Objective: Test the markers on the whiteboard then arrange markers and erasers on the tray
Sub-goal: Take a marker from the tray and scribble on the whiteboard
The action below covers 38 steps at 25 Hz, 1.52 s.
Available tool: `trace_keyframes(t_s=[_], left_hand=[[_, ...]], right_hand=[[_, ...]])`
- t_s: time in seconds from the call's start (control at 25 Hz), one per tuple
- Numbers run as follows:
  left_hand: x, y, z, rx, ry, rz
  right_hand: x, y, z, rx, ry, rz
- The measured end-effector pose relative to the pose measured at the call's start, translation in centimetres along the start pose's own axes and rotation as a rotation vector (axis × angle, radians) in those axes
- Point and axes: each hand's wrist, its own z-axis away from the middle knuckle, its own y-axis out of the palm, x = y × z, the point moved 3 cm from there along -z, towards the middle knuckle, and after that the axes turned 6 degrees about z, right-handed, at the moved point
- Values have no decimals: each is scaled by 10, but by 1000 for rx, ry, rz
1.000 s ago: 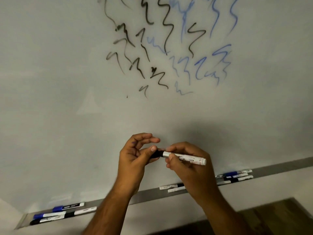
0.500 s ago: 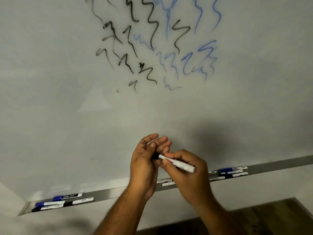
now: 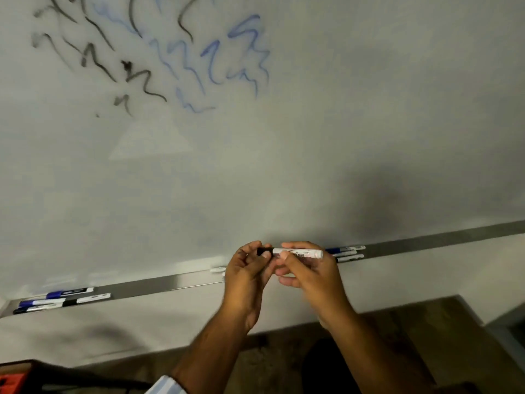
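I hold a white marker [image 3: 301,253] level in front of the whiteboard [image 3: 284,155], just above the metal tray [image 3: 159,284]. My right hand [image 3: 309,271] grips its white barrel. My left hand [image 3: 247,268] pinches its black cap [image 3: 264,250] at the left end. Whether the cap is fully seated I cannot tell. Black and blue squiggles [image 3: 159,52] cover the board's upper left. Several markers [image 3: 56,300] lie at the tray's left end, and more markers [image 3: 346,253] lie right of my hands. Two white marker ends [image 3: 218,270] peek out left of my left hand.
The tray runs diagonally across the view, rising to the right. Below it are a pale wall strip and a brown floor [image 3: 397,336]. A red and black object [image 3: 11,376] sits at the bottom left corner. No eraser is in view.
Both hands dropped with the marker from mid-board down to the tray's level. The marker turned from tilted to level, and the view shifted so the squiggles slid up and left.
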Motion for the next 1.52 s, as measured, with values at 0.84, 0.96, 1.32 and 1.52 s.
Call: trace_keyframes(t_s=[0.84, 0.96, 1.32, 1.52], left_hand=[[277, -90, -16, 67, -500, -1224], [282, -89, -18, 33, -515, -1195], [271, -96, -19, 51, -538, -1196], [249, -105, -22, 7, -494, -1199]], right_hand=[[-287, -223, 87, -392, 642, 382], [-301, -228, 76, -338, 695, 264], [-302, -237, 70, -366, 755, 111], [-293, -218, 69, -328, 713, 122]])
